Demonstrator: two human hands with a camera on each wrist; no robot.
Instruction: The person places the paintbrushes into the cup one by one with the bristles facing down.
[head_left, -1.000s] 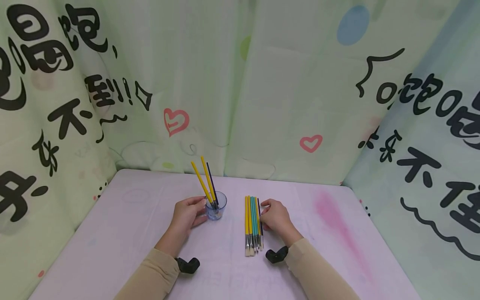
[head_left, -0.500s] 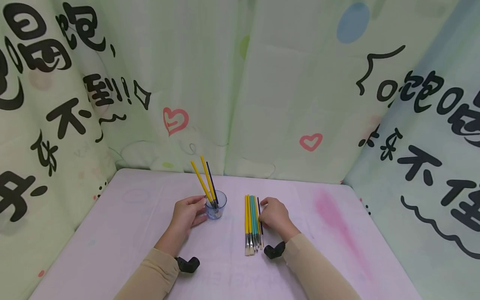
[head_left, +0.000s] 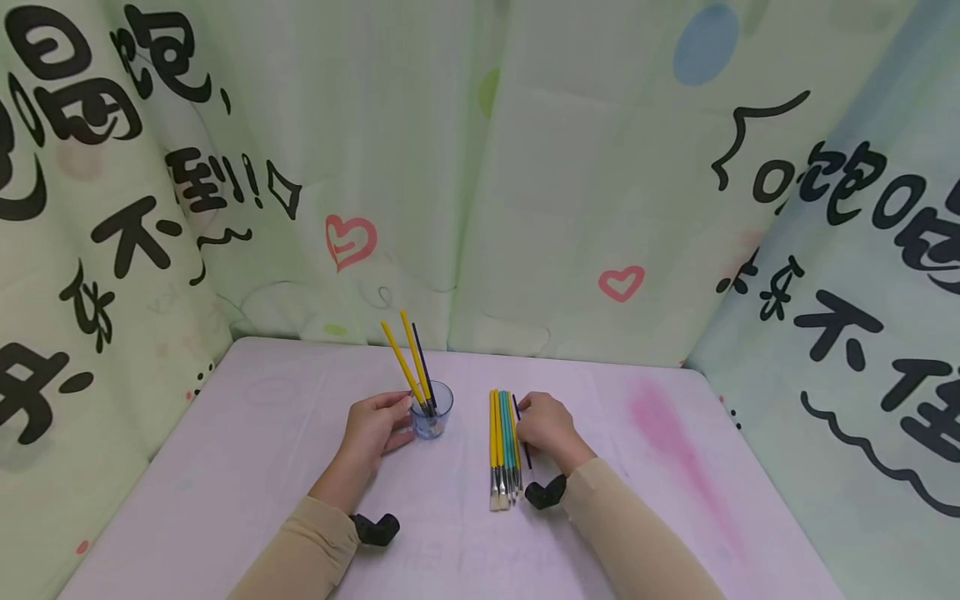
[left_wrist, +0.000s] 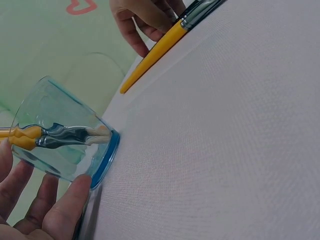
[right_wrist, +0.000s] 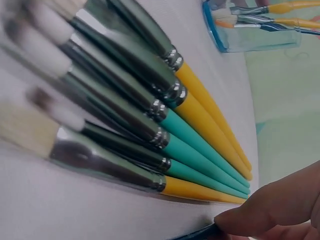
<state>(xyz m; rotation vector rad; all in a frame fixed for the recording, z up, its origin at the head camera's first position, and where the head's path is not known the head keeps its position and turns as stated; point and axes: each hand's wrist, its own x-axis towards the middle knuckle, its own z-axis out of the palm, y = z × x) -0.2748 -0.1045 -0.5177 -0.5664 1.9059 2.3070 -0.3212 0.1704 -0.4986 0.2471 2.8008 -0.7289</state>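
My left hand (head_left: 372, 427) holds the left side of a clear cup (head_left: 431, 429) with a blue base. Inside it, two yellow-handled paintbrushes (head_left: 402, 360) and a dark-handled one (head_left: 424, 367) stand bristles down, as the left wrist view shows for the yellow pair. To the right, my right hand (head_left: 551, 425) pinches a thin dark paintbrush (head_left: 528, 454) between thumb and fingers; the right wrist view catches only a dark bit of its handle (right_wrist: 202, 233). Just left of that brush lies a row of yellow and teal paintbrushes (head_left: 504, 442), bristles towards me.
A pale pink cloth (head_left: 262, 450) covers the table, with a brighter pink streak (head_left: 678, 442) on the right. Pale green curtains (head_left: 540, 208) with black lettering and hearts hang behind and at both sides. Each wrist carries a small black device (head_left: 377, 530).
The dark paintbrush at the row's right end has shifted slightly right and now tilts away from the others in my right hand. My left hand and the cup stay put.
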